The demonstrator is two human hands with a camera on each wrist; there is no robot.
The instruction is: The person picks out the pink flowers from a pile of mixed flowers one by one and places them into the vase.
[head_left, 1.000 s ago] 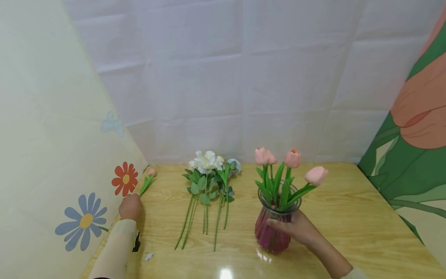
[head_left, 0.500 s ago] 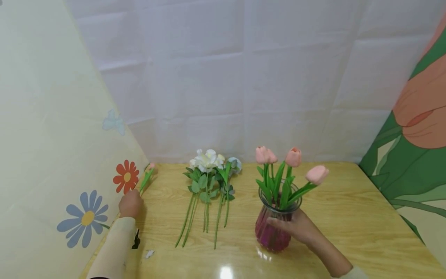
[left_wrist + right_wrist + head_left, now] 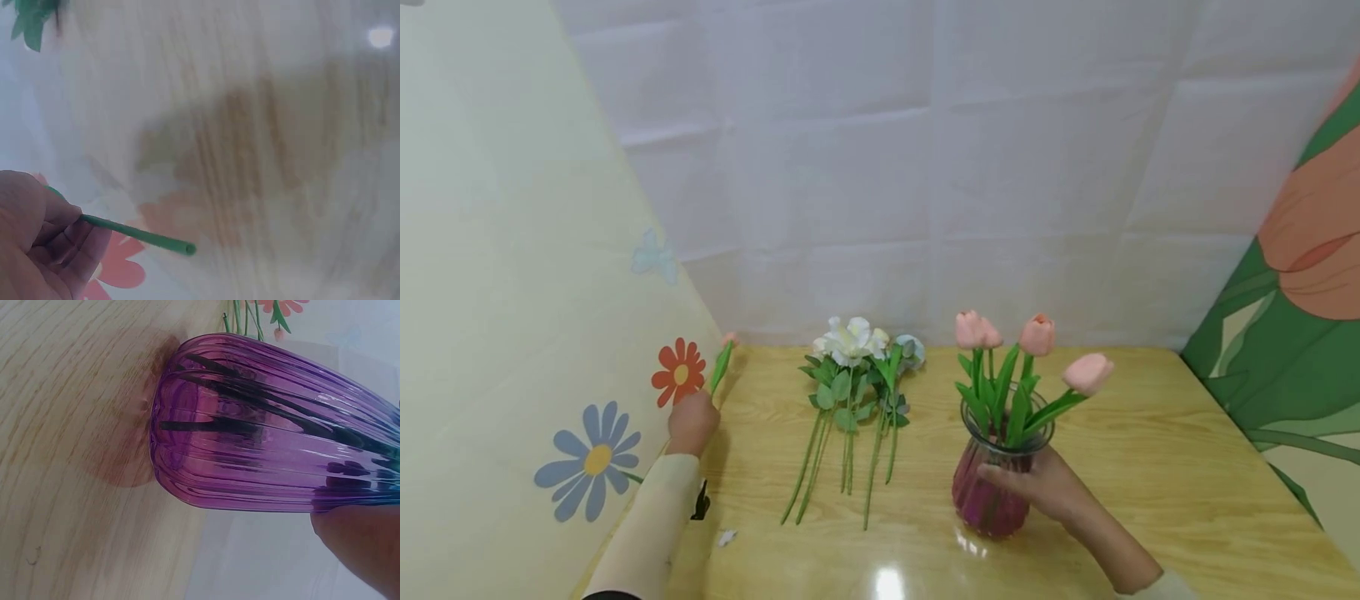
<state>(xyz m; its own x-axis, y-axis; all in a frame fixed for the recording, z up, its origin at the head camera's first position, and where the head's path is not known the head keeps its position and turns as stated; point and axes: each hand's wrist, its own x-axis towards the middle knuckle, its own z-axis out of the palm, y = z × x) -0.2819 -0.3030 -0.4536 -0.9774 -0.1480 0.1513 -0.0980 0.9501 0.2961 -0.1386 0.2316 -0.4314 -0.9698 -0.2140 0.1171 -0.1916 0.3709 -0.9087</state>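
Note:
At the table's left edge, my left hand pinches a pink tulip by its green stem. The cut end of the stem sticks out past the fingers in the left wrist view. On the right, my right hand grips a ribbed purple glass vase around its upper body, and the vase stands upright on the table. Several pink tulips stand in it, one leaning out to the right. Their dark stems show through the glass in the right wrist view.
Several white flowers and a pale blue flower lie mid-table, stems toward me. A small white scrap and a black object are near the left sleeve. Printed cloth walls border the wooden table on both sides.
My left hand has lifted slightly with the tulip, which now stands more upright. The view has shifted a little; the right hand still holds the vase in place.

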